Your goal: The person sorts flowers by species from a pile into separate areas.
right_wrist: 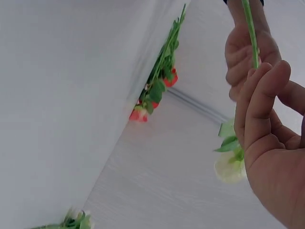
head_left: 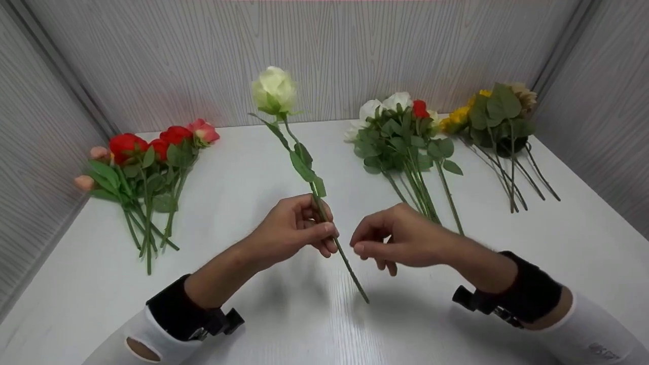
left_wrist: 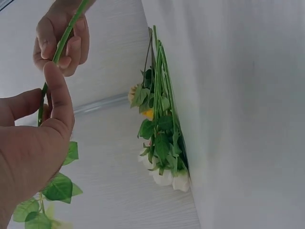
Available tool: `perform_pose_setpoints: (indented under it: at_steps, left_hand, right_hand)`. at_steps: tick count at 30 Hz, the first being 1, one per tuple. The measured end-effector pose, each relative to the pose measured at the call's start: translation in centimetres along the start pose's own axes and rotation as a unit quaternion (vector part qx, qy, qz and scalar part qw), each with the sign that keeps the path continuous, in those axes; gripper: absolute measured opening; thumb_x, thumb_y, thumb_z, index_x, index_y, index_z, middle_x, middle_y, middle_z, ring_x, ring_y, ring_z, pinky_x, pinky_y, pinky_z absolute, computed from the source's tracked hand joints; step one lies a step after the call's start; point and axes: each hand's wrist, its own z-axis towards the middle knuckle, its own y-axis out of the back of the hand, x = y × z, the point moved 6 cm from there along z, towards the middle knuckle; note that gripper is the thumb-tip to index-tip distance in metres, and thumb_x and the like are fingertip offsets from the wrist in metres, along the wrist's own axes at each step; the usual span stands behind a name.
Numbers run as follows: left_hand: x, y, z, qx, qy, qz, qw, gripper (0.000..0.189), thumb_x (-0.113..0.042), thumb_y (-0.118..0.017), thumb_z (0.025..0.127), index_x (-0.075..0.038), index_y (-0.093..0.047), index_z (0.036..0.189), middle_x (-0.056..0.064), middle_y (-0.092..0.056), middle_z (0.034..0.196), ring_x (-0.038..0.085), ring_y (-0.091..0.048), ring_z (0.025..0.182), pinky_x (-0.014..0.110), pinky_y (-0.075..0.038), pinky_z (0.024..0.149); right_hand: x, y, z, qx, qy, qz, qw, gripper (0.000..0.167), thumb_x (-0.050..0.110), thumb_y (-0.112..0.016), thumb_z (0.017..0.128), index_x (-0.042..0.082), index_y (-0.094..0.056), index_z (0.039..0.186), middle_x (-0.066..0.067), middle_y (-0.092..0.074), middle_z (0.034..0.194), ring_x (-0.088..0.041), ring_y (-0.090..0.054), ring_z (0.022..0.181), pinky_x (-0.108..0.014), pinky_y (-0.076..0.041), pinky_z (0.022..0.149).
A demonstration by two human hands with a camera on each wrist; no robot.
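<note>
A pale greenish-white rose [head_left: 274,92] on a long leafy stem leans up and to the left over the table in the head view. My left hand [head_left: 291,229] pinches its stem between thumb and fingers, with the bare lower end pointing down to the right. Just right of that stem, my right hand [head_left: 408,237] hovers with loosely bent fingers and nothing held. The left wrist view shows the stem [left_wrist: 66,36] passing in front of the right hand's fingers. In the right wrist view the rose's bloom [right_wrist: 230,169] is partly behind the right hand [right_wrist: 279,157].
Red and pink flowers [head_left: 129,147] lie in a bunch at the left of the white table [head_left: 238,172]. Back right is a bunch of white roses [head_left: 398,101] with one red bloom. Beyond it lie yellow and beige flowers [head_left: 459,117]. Grey wood-grain panels [head_left: 324,45] enclose the table.
</note>
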Motion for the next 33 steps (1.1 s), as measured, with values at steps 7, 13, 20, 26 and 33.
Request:
perform_pose_setpoints:
  at_steps: [7,13,20,26,33]
  left_hand:
    - [0.0,-0.6,0.0,-0.02,-0.049,0.007,0.9986,0.018,0.004,-0.068,0.09,0.007,-0.055,0.103,0.014,-0.071,0.085,0.018,-0.073,0.073,0.033,-0.061,0.069]
    - [-0.2,-0.4,-0.1,-0.029,-0.075,0.091,0.9926,0.015,-0.004,-0.065,0.095,0.01,-0.062,0.1,0.028,-0.068,0.081,0.018,-0.071,0.067,0.034,-0.06,0.062]
    - [-0.6,-0.3,-0.2,-0.04,-0.087,0.126,0.9874,0.014,-0.004,-0.058,0.099,0.007,-0.064,0.096,0.024,-0.068,0.078,0.018,-0.07,0.064,0.033,-0.059,0.059]
    - [-0.7,0.0,-0.2,-0.074,-0.08,0.175,0.9785,0.012,-0.001,-0.057,0.097,0.002,-0.067,0.091,0.015,-0.069,0.072,0.019,-0.068,0.06,0.033,-0.057,0.055]
    - [-0.9,1.0,-0.2,-0.102,-0.085,0.215,0.9674,0.015,0.0,-0.056,0.095,-0.003,-0.07,0.09,0.01,-0.067,0.069,0.019,-0.066,0.057,0.03,-0.055,0.052]
  right_hand:
    - [0.5,-2.4,0.0,0.023,0.003,0.023,0.9995,0.013,0.016,-0.064,0.098,0.005,-0.071,0.096,-0.009,-0.067,0.075,-0.012,-0.063,0.054,-0.043,-0.057,0.05]
    - [0.7,-2.5,0.1,0.018,0.015,0.024,0.9994,0.013,0.012,-0.064,0.097,0.002,-0.068,0.09,-0.01,-0.068,0.072,-0.013,-0.064,0.052,-0.043,-0.057,0.051]
    - [0.5,-2.1,0.1,0.016,0.006,0.02,0.9997,0.013,0.012,-0.064,0.097,0.003,-0.067,0.09,-0.012,-0.069,0.073,-0.014,-0.065,0.052,-0.042,-0.057,0.052]
    - [0.2,-2.1,0.1,0.018,-0.009,0.02,0.9996,0.012,0.012,-0.065,0.097,0.004,-0.067,0.089,-0.009,-0.068,0.073,-0.015,-0.065,0.052,-0.044,-0.057,0.053]
    - [-0.1,-1.8,0.2,0.014,-0.006,0.008,0.9999,0.01,0.012,-0.065,0.096,0.004,-0.068,0.09,-0.009,-0.069,0.073,-0.014,-0.065,0.053,-0.045,-0.057,0.053]
